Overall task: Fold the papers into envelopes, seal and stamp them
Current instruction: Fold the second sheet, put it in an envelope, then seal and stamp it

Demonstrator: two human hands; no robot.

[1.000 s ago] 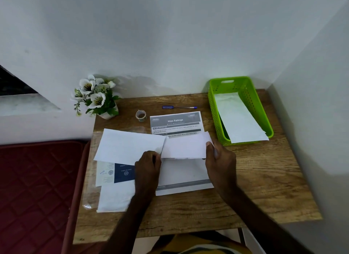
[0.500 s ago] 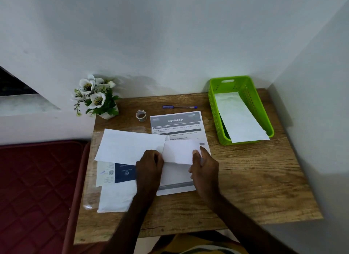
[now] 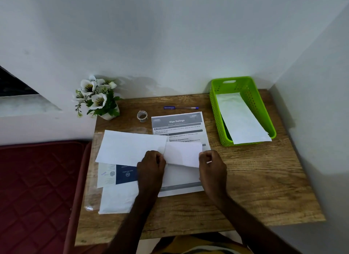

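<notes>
Paper: your printed sheet (image 3: 181, 185) lies flat on the table (image 3: 255, 178) right in front of you, and its folded flap (image 3: 184, 153) stands slightly raised between your two hands.
Change: a second ago your right hand held the flap's right edge far out; since then it has come in toward the left, so the flap you hold is now narrower.
Left hand: your left hand (image 3: 151, 166) is curled and pinches the flap's left edge where it meets the loose white sheet (image 3: 130, 148).
Right hand: your right hand (image 3: 212, 166) is curled round the flap's right edge and grips it.
Meaning: I judge you are mid-fold on one envelope; the crease does not look pressed flat yet, and sealing and stamping still wait.
Stack: under your left forearm lie a white sheet (image 3: 115, 200) and a blue-and-white printed card (image 3: 120, 173), seemingly in a clear sleeve.
Farther table: the sheet's printed top, headed "Wipe Railings", shows beyond the flap; past it sit a tape roll (image 3: 142, 116) and a blue pen (image 3: 181, 108).
Basket: your green basket (image 3: 253, 95) stands at the far right corner with a long white folded paper (image 3: 240, 119) leaning out of it.
Room: a pot of white flowers (image 3: 97, 97) sits at the far left corner against a plain white wall (image 3: 170, 36); a dark red quilted mattress (image 3: 37, 187) lies to your left.
</notes>
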